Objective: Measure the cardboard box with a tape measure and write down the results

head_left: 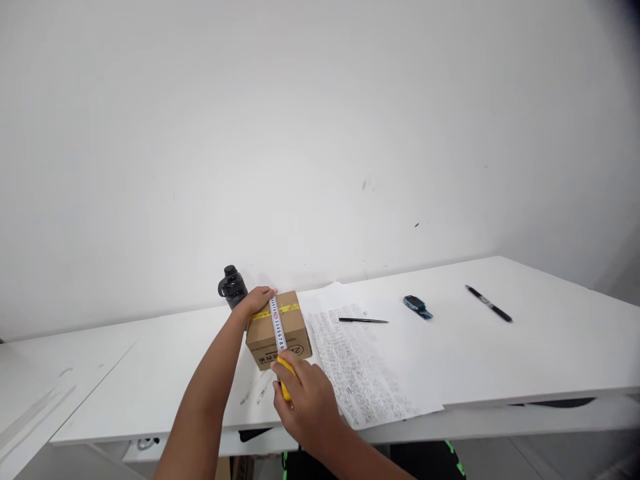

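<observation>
A small cardboard box [260, 328] with a strip of yellow tape across its top stands on the white table. The white blade of a tape measure [286, 381] runs over the box top from back to front. My left hand [261, 298] is closed at the far edge of the box, fingers pressing the end of the blade there. Below the front of the box, my right hand [309, 399] is wrapped round the yellow case of the tape measure. The left fingertips are partly hidden behind the box.
A black bottle [233, 287] stands behind the box by the wall. To the right lie sheets of paper [360, 373] covered in writing, a thin black pen [363, 321], a blue-black object [417, 307] and another black pen [489, 304]. The table's front edge [500, 400] is near me.
</observation>
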The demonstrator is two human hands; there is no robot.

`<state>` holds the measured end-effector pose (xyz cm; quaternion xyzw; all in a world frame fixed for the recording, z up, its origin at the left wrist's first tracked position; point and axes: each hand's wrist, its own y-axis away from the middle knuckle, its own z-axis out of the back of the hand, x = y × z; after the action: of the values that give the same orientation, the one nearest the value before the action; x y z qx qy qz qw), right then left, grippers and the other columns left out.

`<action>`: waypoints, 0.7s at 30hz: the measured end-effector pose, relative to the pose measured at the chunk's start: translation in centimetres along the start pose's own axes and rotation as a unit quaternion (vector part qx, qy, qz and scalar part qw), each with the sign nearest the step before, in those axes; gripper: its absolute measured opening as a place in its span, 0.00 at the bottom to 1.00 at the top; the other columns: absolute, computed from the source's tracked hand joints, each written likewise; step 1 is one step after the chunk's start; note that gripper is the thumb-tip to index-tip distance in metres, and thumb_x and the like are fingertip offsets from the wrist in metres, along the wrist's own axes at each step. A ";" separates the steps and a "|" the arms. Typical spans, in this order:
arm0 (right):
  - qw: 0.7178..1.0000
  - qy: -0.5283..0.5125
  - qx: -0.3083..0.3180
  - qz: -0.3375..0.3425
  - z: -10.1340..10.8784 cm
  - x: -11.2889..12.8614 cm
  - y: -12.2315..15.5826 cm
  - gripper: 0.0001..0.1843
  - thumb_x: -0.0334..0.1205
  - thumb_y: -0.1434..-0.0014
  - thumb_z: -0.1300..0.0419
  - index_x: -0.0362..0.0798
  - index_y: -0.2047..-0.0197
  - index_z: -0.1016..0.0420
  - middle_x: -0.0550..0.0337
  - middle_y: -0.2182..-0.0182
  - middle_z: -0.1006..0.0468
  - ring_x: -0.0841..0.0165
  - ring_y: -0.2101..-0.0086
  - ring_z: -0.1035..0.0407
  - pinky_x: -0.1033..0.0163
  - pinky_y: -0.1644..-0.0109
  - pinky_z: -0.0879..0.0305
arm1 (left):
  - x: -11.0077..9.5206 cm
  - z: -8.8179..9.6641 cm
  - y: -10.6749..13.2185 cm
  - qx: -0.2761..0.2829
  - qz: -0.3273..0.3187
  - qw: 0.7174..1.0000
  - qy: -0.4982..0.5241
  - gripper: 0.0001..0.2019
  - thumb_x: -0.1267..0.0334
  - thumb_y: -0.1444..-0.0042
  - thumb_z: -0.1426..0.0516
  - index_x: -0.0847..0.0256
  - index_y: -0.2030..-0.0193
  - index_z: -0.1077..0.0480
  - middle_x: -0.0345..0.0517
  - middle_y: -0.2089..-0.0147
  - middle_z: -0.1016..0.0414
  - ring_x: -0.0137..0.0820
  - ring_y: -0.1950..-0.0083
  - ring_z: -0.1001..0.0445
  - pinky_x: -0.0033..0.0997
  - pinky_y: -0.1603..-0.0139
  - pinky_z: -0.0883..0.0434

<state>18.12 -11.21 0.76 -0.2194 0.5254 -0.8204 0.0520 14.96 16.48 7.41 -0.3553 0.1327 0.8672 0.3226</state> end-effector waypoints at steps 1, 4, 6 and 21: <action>1.000 0.001 0.003 -0.005 -0.4 -0.1 -0.2 0.21 0.31 0.45 0.47 0.51 0.47 0.33 0.47 0.51 0.25 0.57 0.59 0.27 0.54 0.66 0.31 | 0.0 0.0 0.1 0.002 -0.007 1.000 -0.005 0.23 0.38 0.52 0.44 0.60 0.73 0.30 0.45 0.71 0.27 0.34 0.70 0.33 0.32 0.68 0.36; 0.999 0.015 0.015 -0.030 -1.8 -0.6 -0.7 0.19 0.30 0.45 0.46 0.50 0.50 0.31 0.48 0.50 0.26 0.58 0.61 0.28 0.55 0.65 0.31 | -0.1 -0.2 0.7 -0.002 -0.033 0.999 -0.026 0.23 0.39 0.52 0.45 0.60 0.72 0.29 0.44 0.70 0.26 0.34 0.68 0.32 0.31 0.66 0.36; 0.998 0.039 0.033 -0.038 -2.8 -1.0 -1.2 0.17 0.30 0.46 0.45 0.50 0.52 0.30 0.48 0.50 0.27 0.60 0.64 0.29 0.55 0.65 0.32 | -0.2 -0.4 1.2 -0.008 -0.045 0.998 -0.043 0.22 0.40 0.52 0.45 0.60 0.71 0.28 0.44 0.69 0.25 0.36 0.66 0.31 0.31 0.66 0.35; 0.996 0.067 0.046 -0.021 -3.7 -0.6 -1.0 0.17 0.28 0.50 0.44 0.50 0.56 0.29 0.54 0.50 0.28 0.63 0.65 0.32 0.57 0.64 0.33 | -1.7 -0.8 3.5 -0.036 -0.078 0.988 -0.131 0.24 0.39 0.45 0.50 0.55 0.63 0.23 0.42 0.62 0.21 0.36 0.61 0.27 0.31 0.62 0.35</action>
<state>17.28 -7.42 0.17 -0.1721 0.4843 -0.8578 0.0091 14.00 12.67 8.03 -0.2591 0.0299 0.8827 0.3909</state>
